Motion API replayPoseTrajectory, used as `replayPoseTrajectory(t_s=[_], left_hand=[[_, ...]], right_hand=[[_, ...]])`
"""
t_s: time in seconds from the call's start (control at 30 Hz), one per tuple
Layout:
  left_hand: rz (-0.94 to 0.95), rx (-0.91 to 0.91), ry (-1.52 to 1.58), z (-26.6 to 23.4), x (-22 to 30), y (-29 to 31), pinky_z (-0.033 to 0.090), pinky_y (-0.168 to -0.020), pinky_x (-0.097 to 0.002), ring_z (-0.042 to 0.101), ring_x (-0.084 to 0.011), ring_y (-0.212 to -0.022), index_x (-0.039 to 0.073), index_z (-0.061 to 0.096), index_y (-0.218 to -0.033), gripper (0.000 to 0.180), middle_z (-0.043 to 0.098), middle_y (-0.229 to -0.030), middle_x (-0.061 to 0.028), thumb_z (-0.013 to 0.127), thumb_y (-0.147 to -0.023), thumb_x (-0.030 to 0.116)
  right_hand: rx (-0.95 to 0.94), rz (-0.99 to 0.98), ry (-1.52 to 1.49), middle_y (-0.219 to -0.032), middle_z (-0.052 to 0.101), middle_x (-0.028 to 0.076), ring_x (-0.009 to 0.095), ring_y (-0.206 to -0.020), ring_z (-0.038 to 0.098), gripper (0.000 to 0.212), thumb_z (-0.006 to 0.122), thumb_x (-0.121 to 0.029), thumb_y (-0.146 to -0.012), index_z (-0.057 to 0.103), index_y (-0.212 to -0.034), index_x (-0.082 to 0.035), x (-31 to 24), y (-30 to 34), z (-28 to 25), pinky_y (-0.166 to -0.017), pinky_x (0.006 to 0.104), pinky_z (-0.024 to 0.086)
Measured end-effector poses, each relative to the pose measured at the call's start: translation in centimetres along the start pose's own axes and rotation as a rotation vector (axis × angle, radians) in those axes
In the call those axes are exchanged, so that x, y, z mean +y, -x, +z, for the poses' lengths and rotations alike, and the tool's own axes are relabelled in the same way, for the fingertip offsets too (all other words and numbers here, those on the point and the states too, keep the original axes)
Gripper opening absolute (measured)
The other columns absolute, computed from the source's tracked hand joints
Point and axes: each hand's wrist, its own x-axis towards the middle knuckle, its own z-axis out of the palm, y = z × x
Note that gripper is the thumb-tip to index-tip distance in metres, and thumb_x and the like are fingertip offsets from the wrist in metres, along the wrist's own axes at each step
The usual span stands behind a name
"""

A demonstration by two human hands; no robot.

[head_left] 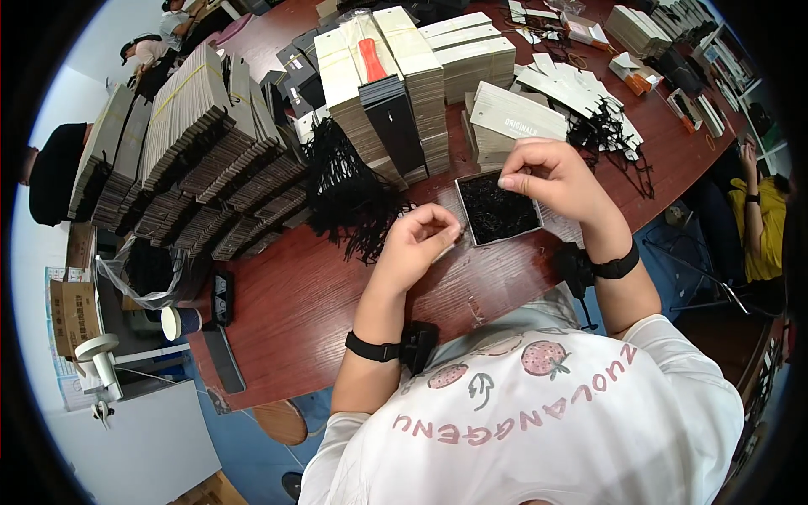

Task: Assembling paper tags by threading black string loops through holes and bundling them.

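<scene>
My left hand (417,244) hovers over the dark red table, its thumb and fingers pinched together. My right hand (551,178) is held above the right edge of a small open box (511,239), thumb and forefinger pressed together. I cannot make out what, if anything, either pinch holds. Fine black pieces (497,206), perhaps short cords or fasteners, fill the box. Just left of it, a thick bundle of black cords (347,181) hangs down onto the tabletop. Behind the box lie pale flat cards (520,114) in a small pile.
Tall stacks of grey cards (181,126) with black cords crowd the left. A red-handled tool (369,59) lies atop banded stacks. Loose white tags (572,84) with tangled cords (604,130) are at right. A phone (223,358) and paper cup (179,322) sit lower left. Other people sit around.
</scene>
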Motion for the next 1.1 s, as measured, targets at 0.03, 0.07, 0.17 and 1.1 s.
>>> replayPoseTrajectory(t_s=[0.03, 0.07, 0.17, 1.1], left_hand=[[0.047, -0.041, 0.01, 0.3, 0.1, -0.1, 0.042, -0.084, -0.026, 0.055, -0.0114, -0.092, 0.001, 0.057, -0.105, 0.025, 0.059, -0.1, -0.0049, 0.061, -0.081, 0.002], [0.149, -0.049, 0.025, 1.0, 0.2, -0.1, 0.041, -0.086, -0.0273, 0.053, -0.0128, -0.098, 0.0, 0.052, -0.113, 0.034, 0.057, -0.105, -0.0076, 0.059, -0.081, 0.001], [0.236, -0.09, 0.141, 2.3, 0.8, 0.0, 0.041, -0.088, -0.0291, 0.052, -0.0153, -0.101, -0.002, 0.043, -0.126, 0.048, 0.054, -0.113, -0.0122, 0.056, -0.08, 0.002], [-0.085, 0.217, 0.349, 0.8, 0.6, -0.4, 0.024, -0.045, -0.0161, 0.031, -0.0021, -0.051, 0.002, 0.054, -0.095, 0.012, 0.048, -0.072, -0.0003, 0.052, -0.093, 0.014]], right_hand=[[-0.066, -0.06, 0.037, -0.07, 0.057, 0.003, 0.009, -0.063, 0.051, 0.012, 0.07, -0.011, -0.078, 0.064, -0.078, 0.0, -0.7, 0.0, 0.4, -0.056, 0.0235, 0.039], [-0.145, -0.135, 0.059, -0.069, 0.056, 0.005, 0.012, -0.064, 0.053, 0.01, 0.069, -0.01, -0.078, 0.064, -0.078, -0.001, -1.2, -0.1, 1.1, -0.056, 0.025, 0.04], [-0.251, -0.166, 0.147, -0.073, 0.06, 0.011, 0.026, -0.065, 0.058, 0.012, 0.068, -0.013, -0.076, 0.064, -0.078, -0.001, -2.1, 0.1, 3.3, -0.058, 0.0336, 0.045], [0.635, -0.138, 0.44, -0.085, 0.062, 0.004, 0.016, -0.077, 0.06, 0.015, 0.07, -0.008, -0.075, 0.065, -0.087, -0.003, 0.8, -2.3, -1.0, -0.071, 0.0278, 0.048]])
